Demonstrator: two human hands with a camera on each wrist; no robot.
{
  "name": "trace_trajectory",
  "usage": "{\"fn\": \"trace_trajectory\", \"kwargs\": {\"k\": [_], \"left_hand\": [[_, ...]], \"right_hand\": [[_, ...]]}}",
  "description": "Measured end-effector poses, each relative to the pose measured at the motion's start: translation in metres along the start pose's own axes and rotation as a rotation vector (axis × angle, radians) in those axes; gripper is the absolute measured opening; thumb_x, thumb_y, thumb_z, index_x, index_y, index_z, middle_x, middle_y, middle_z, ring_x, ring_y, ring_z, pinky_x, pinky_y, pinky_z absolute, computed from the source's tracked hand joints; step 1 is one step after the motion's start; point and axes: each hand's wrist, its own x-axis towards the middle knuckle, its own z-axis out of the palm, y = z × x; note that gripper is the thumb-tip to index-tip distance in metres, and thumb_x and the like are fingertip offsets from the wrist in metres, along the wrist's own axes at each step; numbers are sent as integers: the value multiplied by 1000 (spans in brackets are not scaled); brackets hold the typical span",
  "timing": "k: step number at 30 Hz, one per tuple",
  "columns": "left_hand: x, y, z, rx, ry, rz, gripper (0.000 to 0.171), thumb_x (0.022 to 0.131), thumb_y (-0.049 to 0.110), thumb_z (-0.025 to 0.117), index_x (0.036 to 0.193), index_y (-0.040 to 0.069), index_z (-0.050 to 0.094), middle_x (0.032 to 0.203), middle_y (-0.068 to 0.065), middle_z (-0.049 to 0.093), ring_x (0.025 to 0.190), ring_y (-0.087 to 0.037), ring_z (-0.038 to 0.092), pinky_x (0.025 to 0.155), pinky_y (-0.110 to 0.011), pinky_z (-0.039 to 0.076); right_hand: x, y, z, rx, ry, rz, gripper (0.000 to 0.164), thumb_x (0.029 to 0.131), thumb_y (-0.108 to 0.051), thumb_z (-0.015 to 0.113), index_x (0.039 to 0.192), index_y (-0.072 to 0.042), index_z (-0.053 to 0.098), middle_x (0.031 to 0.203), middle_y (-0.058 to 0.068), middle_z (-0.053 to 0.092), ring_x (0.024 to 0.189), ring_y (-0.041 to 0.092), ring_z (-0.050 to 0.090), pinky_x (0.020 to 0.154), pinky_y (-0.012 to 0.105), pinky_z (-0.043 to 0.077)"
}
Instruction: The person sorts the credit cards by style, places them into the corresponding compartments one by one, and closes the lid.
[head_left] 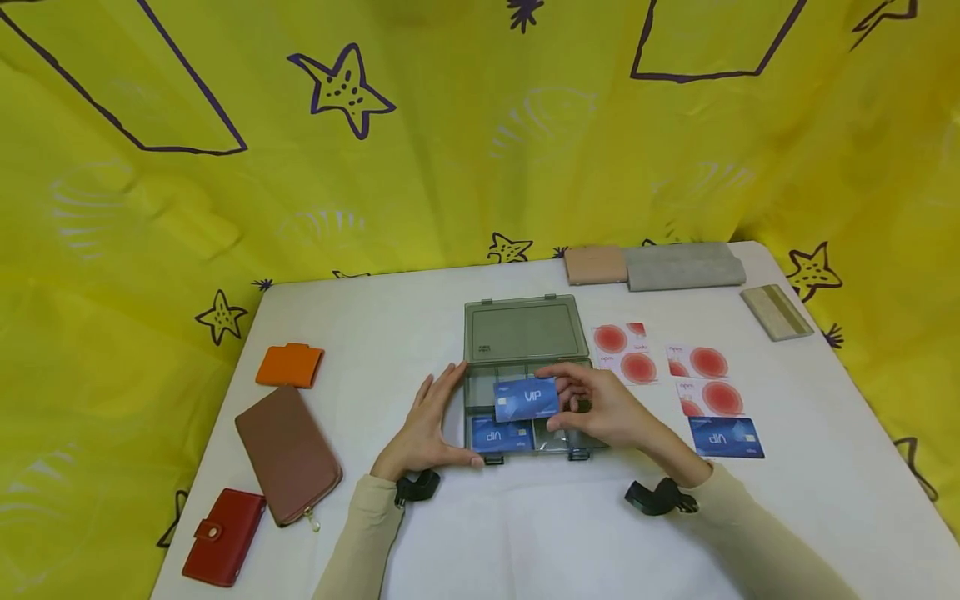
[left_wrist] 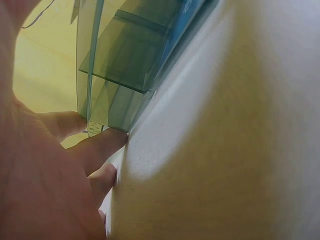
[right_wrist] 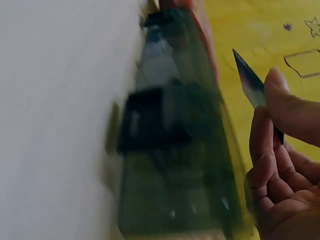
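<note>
A translucent grey-green compartment box (head_left: pixel 480 377) lies with its lid (head_left: pixel 525 329) folded back at mid-table. My right hand (head_left: pixel 603 407) pinches a blue VIP card (head_left: pixel 527 400) above the compartments. In the right wrist view, that card (right_wrist: pixel 251 82) appears nearly edge-on between thumb and fingers. Another blue VIP card (head_left: pixel 498 435) lies in the front left compartment. My left hand (head_left: pixel 427 429) spans the box's left side, its fingertips touching the side and the thumb near the front corner. The left wrist view shows the fingers (left_wrist: pixel 100 147) extended against the box (left_wrist: pixel 122 110).
Right of the box lie several red-and-white cards (head_left: pixel 708 362) and a blue VIP card (head_left: pixel 725 437). Tan (head_left: pixel 596 265) and grey (head_left: pixel 684 267) wallets and a beige holder (head_left: pixel 776 312) sit farther back. Orange (head_left: pixel 290 365), brown (head_left: pixel 288 454) and red (head_left: pixel 223 537) wallets lie left.
</note>
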Motion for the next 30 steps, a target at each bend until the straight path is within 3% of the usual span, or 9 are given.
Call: {"fn": "trace_trajectory", "kwargs": {"k": [4, 8, 15, 20, 25, 30], "left_hand": [[1, -1, 2, 4, -2, -7, 142, 61, 43, 100, 171, 11, 16, 177, -10, 25, 166, -34, 13, 135, -58, 0], [1, 1, 1, 1, -2, -10, 142, 61, 43, 100, 171, 11, 16, 177, -9, 24, 166, -33, 13, 135, -58, 0], [0, 3, -1, -16, -3, 3, 142, 61, 41, 100, 171, 10, 16, 177, -10, 23, 166, -35, 13, 134, -60, 0], [0, 2, 0, -15, 3, 7, 141, 61, 42, 99, 171, 10, 16, 177, -11, 23, 166, -36, 14, 134, -60, 0], [0, 1, 1, -10, 3, 20, 141, 62, 41, 99, 171, 8, 17, 177, -13, 24, 165, -37, 15, 133, -62, 1], [-1, 2, -1, -10, 2, 9, 140, 63, 41, 100, 171, 10, 17, 177, -12, 24, 165, -36, 15, 134, -61, 3]], "right_hand": [[5, -4, 17, -78, 2, -14, 64, 79, -11, 94, 136, -7, 67, 95, -2, 70, 75, 7, 60, 60, 19, 49], [6, -7, 25, -154, 5, -46, 62, 76, -18, 97, 132, -11, 70, 98, -5, 70, 80, 16, 61, 61, 22, 47], [5, -9, 32, -262, -51, -58, 59, 76, -23, 98, 129, -14, 72, 124, 2, 65, 101, 22, 65, 91, 39, 58], [3, -14, 29, -326, -85, -52, 71, 80, -29, 96, 142, -13, 66, 133, 4, 60, 112, 23, 63, 96, 44, 56], [-12, -16, 5, -345, -55, -39, 74, 81, -28, 95, 145, -11, 64, 132, 7, 61, 110, 23, 65, 91, 42, 60], [-53, -4, -52, -427, 82, 9, 70, 75, -23, 98, 138, -10, 68, 123, 6, 71, 101, 24, 66, 79, 32, 60]]}}
